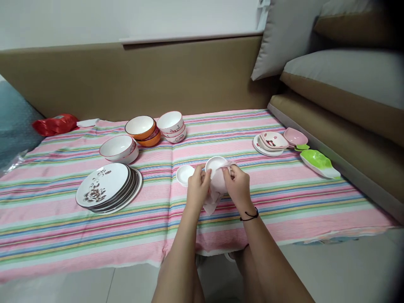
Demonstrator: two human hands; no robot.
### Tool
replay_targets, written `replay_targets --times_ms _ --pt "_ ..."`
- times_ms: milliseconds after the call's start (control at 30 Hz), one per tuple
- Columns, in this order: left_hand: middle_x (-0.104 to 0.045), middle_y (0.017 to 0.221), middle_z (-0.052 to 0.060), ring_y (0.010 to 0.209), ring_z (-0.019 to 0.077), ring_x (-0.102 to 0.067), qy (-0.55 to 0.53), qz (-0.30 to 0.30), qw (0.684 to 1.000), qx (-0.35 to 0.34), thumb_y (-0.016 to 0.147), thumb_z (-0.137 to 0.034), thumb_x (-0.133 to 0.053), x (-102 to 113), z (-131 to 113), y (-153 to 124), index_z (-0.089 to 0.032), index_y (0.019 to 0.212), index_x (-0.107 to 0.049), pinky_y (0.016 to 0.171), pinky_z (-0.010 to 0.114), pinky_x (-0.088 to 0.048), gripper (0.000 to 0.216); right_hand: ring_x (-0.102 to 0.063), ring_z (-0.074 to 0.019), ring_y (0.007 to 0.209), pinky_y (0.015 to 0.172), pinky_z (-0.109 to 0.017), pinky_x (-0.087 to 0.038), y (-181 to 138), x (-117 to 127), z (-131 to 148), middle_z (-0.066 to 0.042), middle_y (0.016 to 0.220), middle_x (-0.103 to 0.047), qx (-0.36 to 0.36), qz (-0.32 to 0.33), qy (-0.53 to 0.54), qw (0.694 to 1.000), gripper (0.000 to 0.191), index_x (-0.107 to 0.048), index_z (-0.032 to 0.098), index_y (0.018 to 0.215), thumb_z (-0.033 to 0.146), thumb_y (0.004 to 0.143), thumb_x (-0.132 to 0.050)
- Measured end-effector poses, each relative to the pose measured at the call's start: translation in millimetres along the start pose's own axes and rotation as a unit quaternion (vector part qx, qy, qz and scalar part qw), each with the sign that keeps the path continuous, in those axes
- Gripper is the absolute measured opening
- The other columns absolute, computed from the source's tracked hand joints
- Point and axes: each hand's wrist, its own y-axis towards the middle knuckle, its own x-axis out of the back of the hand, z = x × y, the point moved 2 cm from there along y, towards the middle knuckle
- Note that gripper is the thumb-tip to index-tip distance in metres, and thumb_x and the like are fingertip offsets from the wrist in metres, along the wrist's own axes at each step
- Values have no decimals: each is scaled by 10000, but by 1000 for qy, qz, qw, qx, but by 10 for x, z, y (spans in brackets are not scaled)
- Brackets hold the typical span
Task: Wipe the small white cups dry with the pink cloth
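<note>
Between my two hands is a small white bowl [216,162], held above the striped cloth. My left hand [198,185] grips its left side, fingers closed on the rim. A pale pink wiping cloth [217,182] is pinched in my right hand [237,183], pressed against the bowl's right side and hanging down below it. Just left of my left hand, another small white bowl [184,174] rests on the striped cloth. The far ends of some fingers are hidden behind the bowl and wiping cloth.
The striped cloth [132,235] bears a plate stack [102,185], white bowls [117,148], orange-rimmed bowls [141,127] and patterned bowls [171,124]. To the right lie small dishes [272,141], a pink dish [295,137] and a green leaf-shaped dish [317,162]. Cushions [344,80] border the right.
</note>
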Motion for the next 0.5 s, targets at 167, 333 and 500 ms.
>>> replay_targets --times_ms 167,333,500 --pt "-512 611 -37 544 108 -468 68 -65 995 -35 930 -356 -397 81 -28 -5 -223 1055 -583 546 214 -331 260 -538 -154 580 555 -250 -398 -28 -65 25 -43 668 -625 -14 23 67 997 201 -627 150 777 337 793 -558" --pt "-654 879 11 670 118 -549 83 -56 993 -69 932 -336 -409 54 -41 -3 -231 1125 -587 642 227 -389 283 -623 -199 770 671 -282 -472 -1 -64 5 -61 899 -684 13 6 120 993 326 -635 173 1072 249 760 -577" --pt "-633 733 -2 631 128 -569 74 -64 994 -57 894 -354 -486 8 20 8 -218 1203 -547 609 234 -417 343 -591 -176 639 600 -266 -439 22 -18 -48 -33 745 -672 -13 -4 90 996 264 -657 170 995 268 761 -585"
